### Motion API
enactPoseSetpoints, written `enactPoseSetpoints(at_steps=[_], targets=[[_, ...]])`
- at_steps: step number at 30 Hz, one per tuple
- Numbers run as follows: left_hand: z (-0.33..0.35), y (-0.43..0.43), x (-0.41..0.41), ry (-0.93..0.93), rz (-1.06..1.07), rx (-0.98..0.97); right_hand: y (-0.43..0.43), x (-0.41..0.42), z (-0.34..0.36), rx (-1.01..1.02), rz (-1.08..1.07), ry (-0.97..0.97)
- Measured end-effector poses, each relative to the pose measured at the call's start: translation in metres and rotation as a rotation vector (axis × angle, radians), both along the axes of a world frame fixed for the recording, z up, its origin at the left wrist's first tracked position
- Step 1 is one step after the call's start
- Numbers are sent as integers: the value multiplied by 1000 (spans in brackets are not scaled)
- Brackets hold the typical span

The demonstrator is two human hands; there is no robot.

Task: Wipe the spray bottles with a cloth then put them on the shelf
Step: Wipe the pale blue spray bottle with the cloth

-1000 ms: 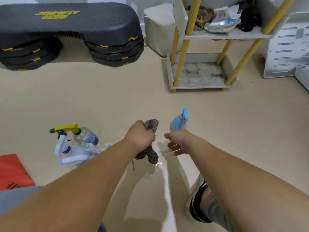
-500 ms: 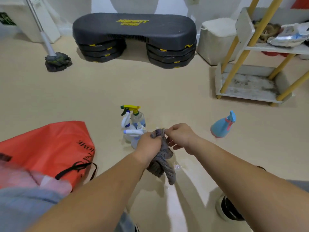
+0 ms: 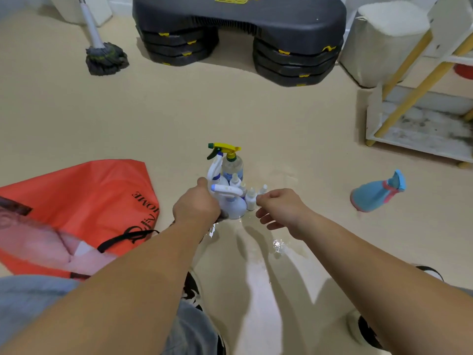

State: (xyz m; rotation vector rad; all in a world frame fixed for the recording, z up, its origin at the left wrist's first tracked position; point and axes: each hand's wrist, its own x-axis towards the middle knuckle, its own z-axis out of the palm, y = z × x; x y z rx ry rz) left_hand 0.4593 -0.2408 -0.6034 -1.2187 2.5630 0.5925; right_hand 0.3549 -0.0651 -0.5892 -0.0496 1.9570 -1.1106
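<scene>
Head view: the left hand [image 3: 195, 204] is fisted, and a scrap of dark cloth [image 3: 224, 214] shows under its knuckles. The right hand [image 3: 279, 208] is loosely curled and empty. Between them, just ahead on the floor [image 3: 256, 119], the spray bottles [image 3: 230, 185] stand upright in a cluster, closest to the left hand. A blue bottle [image 3: 376, 194] sits well to the right, toward the shelf [image 3: 414, 146].

Cloth [image 3: 224, 214] mostly behind left hand [image 3: 195, 207]

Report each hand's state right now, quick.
Left hand: closed, gripping the grey cloth, which is mostly hidden under it.
Right hand: open, fingers loosely curled, holding nothing.
</scene>
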Motion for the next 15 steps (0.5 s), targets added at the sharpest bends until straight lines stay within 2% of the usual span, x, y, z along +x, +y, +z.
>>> enactPoseSetpoints(at_steps=[6, 12, 15], targets=[[-25, -6, -6, 38, -80, -53, 1, -5, -11, 24, 5, -77], [-26, 9, -7, -147, -375, -161, 9, 0, -20, 96, 72, -113], [-23, 24, -11, -126, -393, -154, 15, 4, -20, 144, 112, -100]])
